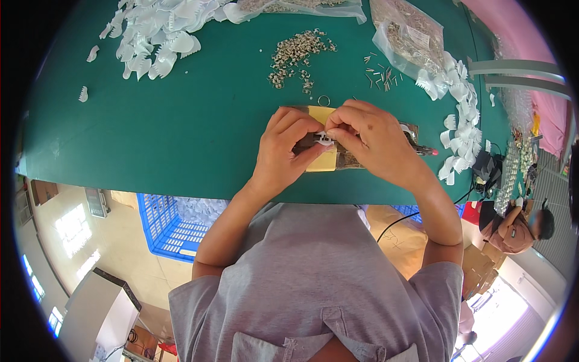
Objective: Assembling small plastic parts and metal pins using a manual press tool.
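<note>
My left hand [282,143] pinches a small white toothed hair claw clip [324,139] between thumb and fingers, with a dark metal part showing at its middle. Thumb and forefinger of my right hand [371,136] are pressed together against the clip's right end; whatever lies between them is too small to make out. Beneath both hands lies a yellow block [321,161] partly covered in brown tape. A tool with a red tip [432,152] pokes out to the right of my right hand, mostly hidden by it.
Loose white clip halves [158,36] heap up at the far left, and more [463,130] line the right side. Small metal springs [295,57] and thin pins [384,78] lie beyond my hands. Bags of metal parts [410,36] rest behind. Another person [512,232] is at the right.
</note>
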`<state>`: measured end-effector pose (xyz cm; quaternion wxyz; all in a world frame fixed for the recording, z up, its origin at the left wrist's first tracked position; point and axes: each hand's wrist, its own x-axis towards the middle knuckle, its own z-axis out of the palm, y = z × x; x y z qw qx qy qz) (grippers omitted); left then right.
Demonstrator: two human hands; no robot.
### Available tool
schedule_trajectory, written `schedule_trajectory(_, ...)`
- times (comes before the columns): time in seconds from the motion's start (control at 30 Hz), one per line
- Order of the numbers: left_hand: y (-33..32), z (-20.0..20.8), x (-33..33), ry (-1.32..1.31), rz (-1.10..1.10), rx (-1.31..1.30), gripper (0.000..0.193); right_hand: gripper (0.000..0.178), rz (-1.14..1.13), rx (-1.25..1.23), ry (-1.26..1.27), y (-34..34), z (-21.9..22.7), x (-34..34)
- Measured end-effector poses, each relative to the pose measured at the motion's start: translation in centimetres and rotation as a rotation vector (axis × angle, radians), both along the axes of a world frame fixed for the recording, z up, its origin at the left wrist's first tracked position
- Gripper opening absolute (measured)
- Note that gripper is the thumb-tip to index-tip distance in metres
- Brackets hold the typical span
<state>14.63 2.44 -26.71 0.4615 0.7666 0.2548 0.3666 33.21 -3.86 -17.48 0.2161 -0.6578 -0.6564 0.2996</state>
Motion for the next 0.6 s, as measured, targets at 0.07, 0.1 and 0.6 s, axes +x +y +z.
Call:
schedule_trajectory(0.07,0.0,0.0,0.0,-0.005,0.006,-0.003,0.029,0.009,0.040,0.049,-0.057,-0.2,-0.1,0.0)
schedule_trajectory(0.1,0.1,0.1,0.0,-0.001,0.001,0.002,0.030,0.009,0.041,0.048,-0.056,-0.3,-0.1,-0.1)
schedule_trajectory(0.6,0.1,0.1,-0.1,-0.001,-0.009,0.006,0.030,0.007,0.215,0.074,-0.441,-0.1,0.8,-1.1)
